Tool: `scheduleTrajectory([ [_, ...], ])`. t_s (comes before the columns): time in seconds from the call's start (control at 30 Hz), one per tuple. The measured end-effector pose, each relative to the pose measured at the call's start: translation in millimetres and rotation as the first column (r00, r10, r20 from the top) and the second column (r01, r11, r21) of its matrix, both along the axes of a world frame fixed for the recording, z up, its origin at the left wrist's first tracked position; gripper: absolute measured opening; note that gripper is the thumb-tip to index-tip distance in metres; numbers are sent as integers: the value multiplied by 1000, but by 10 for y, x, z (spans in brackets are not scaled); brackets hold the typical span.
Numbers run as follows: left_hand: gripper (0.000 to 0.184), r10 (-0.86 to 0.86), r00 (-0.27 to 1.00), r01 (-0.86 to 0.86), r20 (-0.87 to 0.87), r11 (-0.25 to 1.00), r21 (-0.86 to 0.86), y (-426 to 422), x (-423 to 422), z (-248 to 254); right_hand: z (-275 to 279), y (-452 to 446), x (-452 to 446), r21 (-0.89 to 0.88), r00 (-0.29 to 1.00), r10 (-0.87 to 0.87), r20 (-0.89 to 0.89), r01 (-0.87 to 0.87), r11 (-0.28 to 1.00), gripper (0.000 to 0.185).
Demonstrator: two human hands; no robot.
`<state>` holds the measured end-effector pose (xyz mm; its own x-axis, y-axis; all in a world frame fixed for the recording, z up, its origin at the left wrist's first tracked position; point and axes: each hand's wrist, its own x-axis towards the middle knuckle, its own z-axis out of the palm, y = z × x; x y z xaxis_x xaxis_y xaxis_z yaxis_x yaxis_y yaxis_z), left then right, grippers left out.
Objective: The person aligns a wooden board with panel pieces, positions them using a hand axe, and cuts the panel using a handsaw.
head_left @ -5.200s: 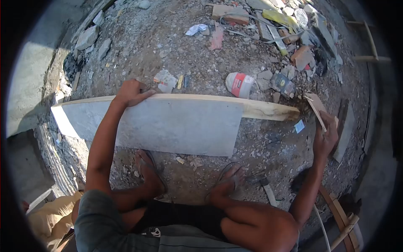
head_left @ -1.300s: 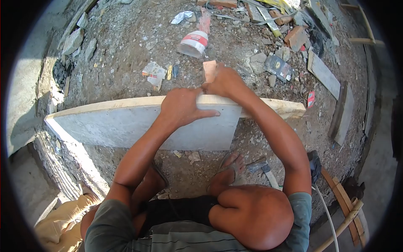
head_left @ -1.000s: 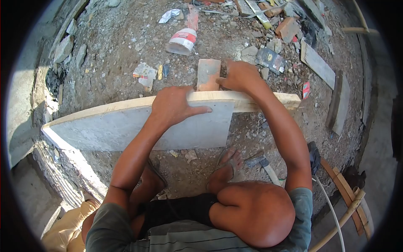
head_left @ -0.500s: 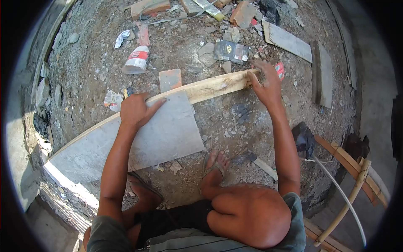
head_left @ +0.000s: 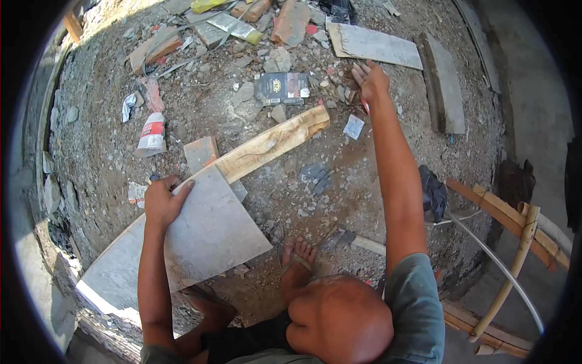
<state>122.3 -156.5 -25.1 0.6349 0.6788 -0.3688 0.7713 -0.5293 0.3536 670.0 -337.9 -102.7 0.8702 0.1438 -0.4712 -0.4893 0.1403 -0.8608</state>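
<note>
From here, my right hand (head_left: 373, 84), open, is the nearer to the grey plank (head_left: 377, 46) at twelve o'clock, lying ten-to-four; my left hand (head_left: 161, 201) grips the grey-faced board (head_left: 209, 227).

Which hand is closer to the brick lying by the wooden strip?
The left hand, gripping the grey board close to the brick; the right hand is farther off, beyond the far end of the wooden strip.
</note>
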Motion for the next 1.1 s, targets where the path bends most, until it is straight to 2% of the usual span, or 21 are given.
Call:
scheduleTrajectory([
  [0.03,53,-5,1000,6,16,1000,-19,-4,9,-1,-29,84,78,1,1000,-10,-3,10,1000,42],
  [0.1,52,6,999,-5,41,1000,-30,-32,12,-14,-76,249,221,149,985,-128,-118,145,978,35],
  [0.2,50,20,999,-19,41,999,-42,-1,47,1,-282,298,469,46,983,-96,-153,105,993,28],
  [0.3,49,29,999,-27,33,998,-57,-27,51,36,67,199,252,51,979,-154,-131,162,985,28],
  [0.33,50,40,998,-37,53,997,-63,-32,48,39,89,66,183,151,992,-79,-103,94,984,30],
  [0.37,50,48,998,-44,50,997,-66,-37,35,36,165,-78,32,148,992,-72,-106,87,985,30],
  [0.43,50,39,997,-35,68,997,-68,-37,34,31,407,-410,-272,327,989,144,-46,-121,937,36],
  [0.47,50,39,997,-34,73,997,-64,-43,22,38,430,-584,-318,331,989,144,-41,-123,936,36],
  [0.53,48,-4,999,5,34,1000,-27,-44,21,47,456,-961,-313,9,960,280,-2,-280,960,39],
  [0.57,48,-11,999,12,41,1000,-21,-42,27,42,507,-1095,-291,12,962,273,7,-273,962,39],
  [0.6,49,-14,997,16,69,1000,-18,-43,22,26,588,-1200,-304,-263,968,248,38,-230,937,37],
  [0.63,50,-13,996,14,93,1000,-16,-54,1,20,649,-1311,-319,-517,970,234,68,-166,839,36],
  [0.67,50,-7,996,8,86,1000,-14,-59,-10,17,709,-1422,-347,-514,969,240,62,-175,840,36],
  [0.7,52,-8,997,10,76,1000,-26,-49,6,20,745,-1514,-363,-727,847,425,320,-68,683,36],
  [0.73,54,-2,998,4,63,999,-35,-36,-11,26,773,-1541,-415,-844,614,629,476,119,523,39],
  [0.83,50,-6,997,8,71,999,-32,-32,-69,1,1163,-1471,-640,-870,517,745,421,-1,493,47],
  [0.9,46,-7,992,4,126,1000,21,-83,-72,62,1284,-1456,-625,-980,242,951,195,94,177,56],
  [0.93,44,-27,982,16,185,998,59,-110,-63,65,1309,-1395,-612,-987,192,970,150,80,137,55],
  [0.97,44,-15,983,5,186,998,55,-122,-62,38,1303,-1326,-607,-988,181,973,146,79,134,55],
  [1.03,38,-239,913,130,330,939,319,-140,-38,-32,1339,-1115,-681,-991,99,995,-13,132,-26,53],
  [1.1,36,-233,894,105,382,940,326,-205,20,-97,1315,-920,-687,-996,75,997,-12,92,-19,52],
])
